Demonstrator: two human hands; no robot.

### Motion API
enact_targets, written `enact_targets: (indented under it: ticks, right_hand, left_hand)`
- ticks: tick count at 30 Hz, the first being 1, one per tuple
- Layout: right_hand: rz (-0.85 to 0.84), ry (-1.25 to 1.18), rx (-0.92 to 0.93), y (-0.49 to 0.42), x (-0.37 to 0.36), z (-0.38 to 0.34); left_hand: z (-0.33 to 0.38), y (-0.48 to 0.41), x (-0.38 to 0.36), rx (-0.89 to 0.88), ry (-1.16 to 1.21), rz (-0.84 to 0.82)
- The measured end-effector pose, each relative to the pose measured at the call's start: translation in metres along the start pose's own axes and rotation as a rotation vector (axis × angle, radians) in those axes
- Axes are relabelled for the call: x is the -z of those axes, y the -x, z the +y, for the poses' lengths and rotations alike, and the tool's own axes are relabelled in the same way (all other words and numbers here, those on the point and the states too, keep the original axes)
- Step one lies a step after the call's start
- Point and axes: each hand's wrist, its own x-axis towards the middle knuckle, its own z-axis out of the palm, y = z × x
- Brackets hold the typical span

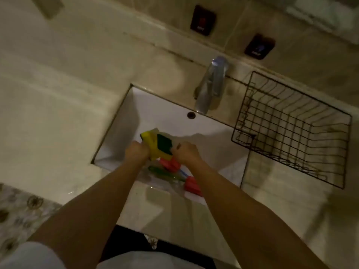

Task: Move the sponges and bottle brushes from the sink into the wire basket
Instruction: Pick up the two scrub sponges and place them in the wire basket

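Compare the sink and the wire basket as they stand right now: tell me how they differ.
The sink is a solid white basin set into the counter; the wire basket is dark open mesh standing on the counter to its right. The sink holds the sponges and bottle brushes; nothing shows in the wire basket. Both hands, left and right, are over the sink, not the basket. Both are rectangular.

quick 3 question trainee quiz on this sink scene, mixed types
1. True or false: the black wire basket already holds a sponge.
2. Which item do both hands grip? A) the yellow sponges with green scouring pads B) the chrome tap C) a red bottle brush
3. On which side of the white sink does the basket stand?

Key: 1 false, it looks empty. 2 A; left hand, right hand. 3 the person's right.
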Motion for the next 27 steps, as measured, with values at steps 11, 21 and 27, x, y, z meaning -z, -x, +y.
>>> enact_targets:
  ticks: [11, 21, 27]
  right_hand:
    - [0.014, -0.429, -0.216, -0.027, -0.029, -0.026]
    - [-0.086, -0.674, -0.128, 0.008, 0.015, -0.013]
    - [-0.065, -0.798, 0.028, 0.059, 0.056, 0.003]
  left_hand:
    - [-0.004, -0.02, -0.003, 0.187, 0.714, -0.308]
    - [0.021, 0.005, 0.031, -0.046, 0.569, -0.533]
    - [0.051, 0.06, 0.039, -0.378, 0.431, -0.44]
